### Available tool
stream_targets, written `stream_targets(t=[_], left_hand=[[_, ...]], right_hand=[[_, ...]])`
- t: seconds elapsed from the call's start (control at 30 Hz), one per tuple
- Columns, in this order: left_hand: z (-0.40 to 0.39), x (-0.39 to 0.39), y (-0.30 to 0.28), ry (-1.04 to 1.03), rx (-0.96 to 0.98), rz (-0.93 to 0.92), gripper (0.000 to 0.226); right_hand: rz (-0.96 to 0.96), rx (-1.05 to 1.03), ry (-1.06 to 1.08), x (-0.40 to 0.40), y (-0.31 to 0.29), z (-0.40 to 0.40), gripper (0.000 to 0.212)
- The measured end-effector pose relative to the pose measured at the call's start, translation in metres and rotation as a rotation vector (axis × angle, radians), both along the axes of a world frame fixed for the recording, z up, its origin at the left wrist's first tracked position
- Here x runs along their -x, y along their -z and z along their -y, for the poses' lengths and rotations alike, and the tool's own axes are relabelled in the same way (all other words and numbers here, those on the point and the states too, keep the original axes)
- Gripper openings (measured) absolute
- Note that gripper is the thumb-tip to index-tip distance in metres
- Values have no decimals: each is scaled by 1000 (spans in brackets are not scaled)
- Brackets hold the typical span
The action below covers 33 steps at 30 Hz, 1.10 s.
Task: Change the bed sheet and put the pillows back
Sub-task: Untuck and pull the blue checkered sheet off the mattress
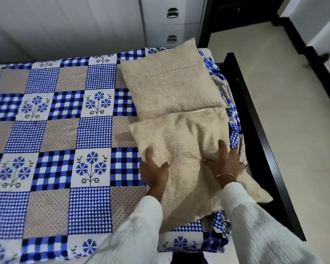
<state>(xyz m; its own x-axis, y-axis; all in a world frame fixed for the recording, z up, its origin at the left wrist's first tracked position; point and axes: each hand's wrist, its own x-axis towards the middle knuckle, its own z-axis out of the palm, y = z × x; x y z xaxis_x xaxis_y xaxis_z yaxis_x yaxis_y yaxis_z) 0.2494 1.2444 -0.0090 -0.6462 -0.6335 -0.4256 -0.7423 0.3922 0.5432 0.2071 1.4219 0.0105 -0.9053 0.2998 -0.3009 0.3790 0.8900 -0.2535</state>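
Two pillows lie on the bed, at its right side.

Far to the left of the fingers, the sheet (51,130) is spread flat over the bed. It has blue checks, tan squares and blue flowers.

The left hand (154,173) is at the left edge of the near pillow (187,159). Its thumb lies on top of the pillow and its fingers (148,155) curl round the edge, so it grips the pillow there. A ring shows on this hand.

The near pillow is tan and lies flat between the two hands. It is dented under the fingers.

The right hand (225,164) presses down on top of the near pillow, near its right side. Its fingers (223,146) are spread and mostly straight, and they hold nothing. A thin bangle (225,175) sits on that wrist. Both arms wear white sleeves (255,229).

Past the fingertips lies the far pillow (171,80), also tan. The near pillow's far edge lies over its near edge.

To the right of the fingers, the sheet is bunched up along the bed's edge. Next comes the dark bed frame (255,121), then the pale floor (293,111). Beyond the far pillow stands a grey cabinet (171,25) with two handles.
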Motion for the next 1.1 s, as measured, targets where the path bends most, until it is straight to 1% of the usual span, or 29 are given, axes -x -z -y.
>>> stream_targets(t=[0.17,0.23,0.37,0.47,0.53,0.6,0.63,0.73,0.8,0.87,0.93,0.97,1.03,1.1], left_hand=[[72,-21,-17,126,110,-33,84],[113,-35,-23,156,169,-26,81],[211,-67,-35,222,299,-13,77],[278,-87,-38,254,369,16,74],[317,-100,-37,263,392,24,75],[344,-114,-33,261,369,79,80],[354,-123,-28,262,327,113,84],[361,-144,-9,377,154,176,93],[350,-151,1,446,160,200,97],[333,-146,2,400,232,192,97],[313,-134,-4,394,296,157,91],[304,-125,-6,422,311,129,87],[281,-100,-8,497,301,84,74],[253,-70,-10,575,284,51,66]], right_hand=[[-22,48,82,-41,-19,69,83],[-9,76,90,-62,-20,107,82],[18,210,96,-104,-14,199,76],[25,283,53,-131,-6,266,72],[32,326,-13,-144,3,304,71],[85,340,-69,-153,14,330,70],[122,331,-94,-156,19,340,69],[166,271,-153,-161,26,357,63],[171,254,-170,-159,25,362,62],[189,248,-142,-152,21,360,57],[179,236,-110,-143,16,352,54],[166,221,-110,-137,13,346,57],[134,191,-126,-121,7,329,61],[110,190,-139,-97,3,309,61]])
